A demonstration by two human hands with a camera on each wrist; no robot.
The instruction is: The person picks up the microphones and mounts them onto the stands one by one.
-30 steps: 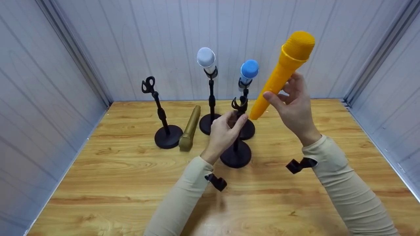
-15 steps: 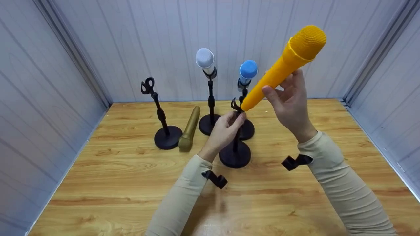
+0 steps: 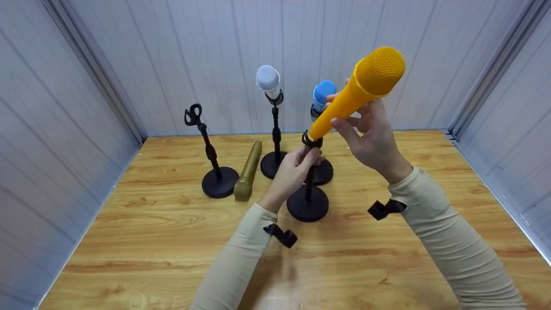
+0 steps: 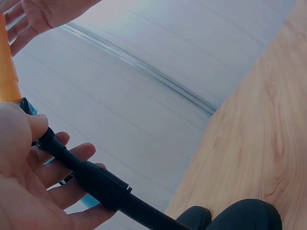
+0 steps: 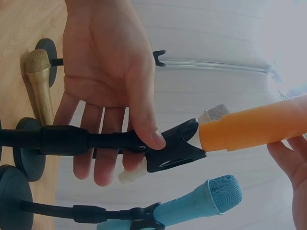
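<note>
My right hand [image 3: 372, 140] grips a yellow microphone [image 3: 355, 97] by its handle, tilted with the mesh head up and to the right. Its narrow end sits right at the mouth of the black clip [image 5: 177, 146] on the front microphone stand [image 3: 308, 206]. Just beneath that clip, my left hand [image 3: 289, 176] pinches the stand's neck between thumb and fingers. Seen in the left wrist view, the loosely bent fingers [image 4: 62, 182] lie along the stand's pole [image 4: 100, 184]. Behind the yellow microphone, a blue microphone [image 3: 323, 92] rests in another stand, partly hidden.
A white microphone [image 3: 267, 79] stands clipped in a stand at the back. To the left is a stand [image 3: 219, 183] whose clip holds nothing, with a gold microphone [image 3: 248, 172] lying beside its base. Pale panel walls [image 3: 172, 64] enclose the wooden table [image 3: 150, 241].
The yellow microphone has moved left and down with my right hand, bringing its narrow end to the front stand's clip. My left hand keeps holding the stand's neck.
</note>
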